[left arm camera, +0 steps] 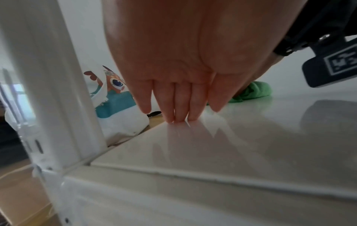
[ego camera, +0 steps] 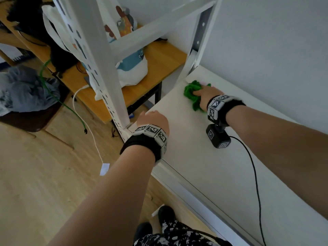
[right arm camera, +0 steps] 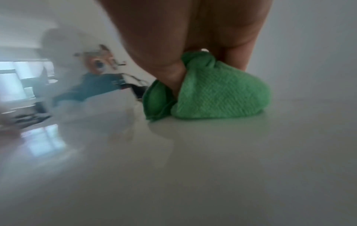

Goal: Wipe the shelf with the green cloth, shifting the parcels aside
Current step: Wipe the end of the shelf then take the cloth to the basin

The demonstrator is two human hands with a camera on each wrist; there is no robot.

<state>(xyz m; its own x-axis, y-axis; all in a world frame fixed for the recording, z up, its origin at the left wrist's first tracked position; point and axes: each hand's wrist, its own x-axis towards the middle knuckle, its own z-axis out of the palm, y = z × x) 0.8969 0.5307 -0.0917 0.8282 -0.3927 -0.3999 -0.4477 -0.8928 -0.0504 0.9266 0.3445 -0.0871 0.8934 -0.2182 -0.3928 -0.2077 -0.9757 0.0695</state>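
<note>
The white shelf (ego camera: pixel 204 166) lies in front of me, glossy and bare where it shows. My right hand (ego camera: pixel 204 94) grips the bunched green cloth (ego camera: pixel 192 96) and presses it onto the shelf at its far left end, close to the back upright (ego camera: pixel 200 32). In the right wrist view the cloth (right arm camera: pixel 222 94) bulges out from under the right hand (right arm camera: pixel 183 38), with the thumb tucked into its folds. My left hand (ego camera: pixel 154 119) rests on the shelf's front left corner. Its fingers (left arm camera: pixel 179 107) are straight, their tips touching the left edge. No parcels are in view.
The front upright (ego camera: pixel 110 77) stands just left of my left hand. A wall (ego camera: pixel 266 50) runs behind the shelf. Beyond the left end is a wooden table (ego camera: pixel 165 57) with a white printed bag (ego camera: pixel 131 68). Cables (ego camera: pixel 85 125) trail over the floor.
</note>
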